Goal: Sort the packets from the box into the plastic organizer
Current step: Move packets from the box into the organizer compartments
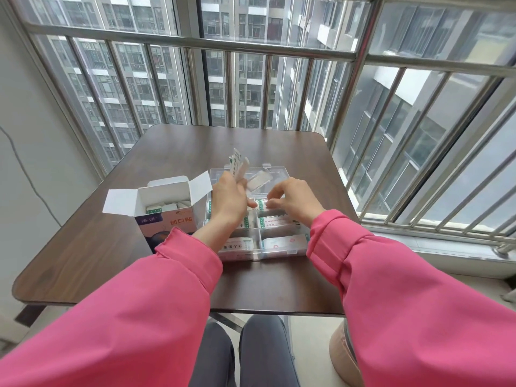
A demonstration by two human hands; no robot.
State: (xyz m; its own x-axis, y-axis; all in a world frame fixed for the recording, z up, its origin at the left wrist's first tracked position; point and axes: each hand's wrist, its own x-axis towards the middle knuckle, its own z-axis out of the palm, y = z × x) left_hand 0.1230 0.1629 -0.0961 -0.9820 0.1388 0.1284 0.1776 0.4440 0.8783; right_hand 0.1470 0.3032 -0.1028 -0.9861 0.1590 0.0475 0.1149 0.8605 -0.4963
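An open white and purple cardboard box point(167, 210) stands at the table's left, with white packets point(164, 206) showing inside. To its right lies the clear plastic organizer point(279, 254), lid open, its compartments holding stacked packets. My left hand point(227, 201) hovers over the organizer's left side and grips a fanned bunch of white packets point(237, 163) that stick upward. Over the upper right compartment, my right hand point(293, 199) has curled fingers pinching a packet point(265, 203) lying there.
The dark wooden table point(111, 247) stands against a barred window point(279, 79). The organizer's clear lid point(273, 174) lies flat behind it. A beige stool point(343, 356) is below the table at the right. My knees sit under the near edge.
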